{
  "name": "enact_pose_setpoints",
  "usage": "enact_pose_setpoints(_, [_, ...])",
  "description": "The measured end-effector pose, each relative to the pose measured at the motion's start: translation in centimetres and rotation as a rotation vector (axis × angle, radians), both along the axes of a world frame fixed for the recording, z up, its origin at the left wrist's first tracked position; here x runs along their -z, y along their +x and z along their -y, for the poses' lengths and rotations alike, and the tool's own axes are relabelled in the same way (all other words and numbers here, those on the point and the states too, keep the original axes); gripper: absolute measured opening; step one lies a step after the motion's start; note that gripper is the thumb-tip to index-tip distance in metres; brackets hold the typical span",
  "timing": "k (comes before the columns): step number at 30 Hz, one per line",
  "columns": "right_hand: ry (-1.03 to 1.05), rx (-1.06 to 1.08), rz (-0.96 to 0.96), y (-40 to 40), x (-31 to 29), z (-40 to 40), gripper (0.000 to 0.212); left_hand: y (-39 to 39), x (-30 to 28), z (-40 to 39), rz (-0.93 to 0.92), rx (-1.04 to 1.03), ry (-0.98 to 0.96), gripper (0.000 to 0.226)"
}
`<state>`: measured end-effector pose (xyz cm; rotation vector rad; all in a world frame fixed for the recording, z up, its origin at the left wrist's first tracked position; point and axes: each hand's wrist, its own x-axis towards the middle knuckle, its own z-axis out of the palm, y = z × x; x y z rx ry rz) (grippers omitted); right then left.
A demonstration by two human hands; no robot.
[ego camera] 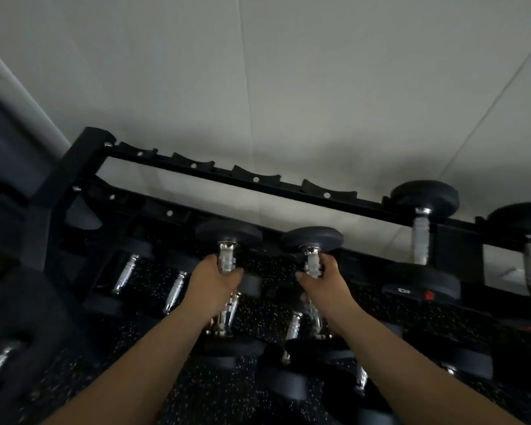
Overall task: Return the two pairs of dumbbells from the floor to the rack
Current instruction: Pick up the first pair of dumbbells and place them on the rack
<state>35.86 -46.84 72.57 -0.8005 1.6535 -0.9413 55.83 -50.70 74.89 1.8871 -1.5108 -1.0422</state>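
The left hand is clamped round the chrome handle of one dumbbell, and the right hand is clamped the same way on a second dumbbell. The hands are apart, side by side, arms stretched forward. Each weight points away from the person, its far black head raised toward the rack and its near head partly hidden behind the wrist.

Both dumbbells are off the floor and hang in front of the rack's top tier. That tier has a back rail with a row of curved saddles; several saddles to the left and centre stand bare, while two larger dumbbells already sit in place at the right end. Lower tiers carry more chrome-handled weights, though blur makes their count uncertain.

By my reading, this is the placing step for one pair: the lift is done and the set-down is not. The next move calls for carrying both weights forward and slightly up, lining each far head with a bare saddle and each near head with the front rail, then lowering them level before the fingers let go. Whether the other pair is on the floor or already racked cannot be told from here. The main risk seems to be a head missing its saddle and rolling.
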Motion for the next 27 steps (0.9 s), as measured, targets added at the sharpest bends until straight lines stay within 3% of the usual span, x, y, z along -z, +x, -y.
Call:
enact_pose_setpoints(14, [-0.009,0.102,0.047,17.4,-1.3,12.9,0.054,17.9,-1.8,16.0,-0.046,0.149,0.014,0.013])
enact_pose_setpoints(27, [-0.014,0.091,0.008,25.4,-0.4,24.5,0.048,25.6,-0.5,27.1,-0.089,0.116,0.031,0.013])
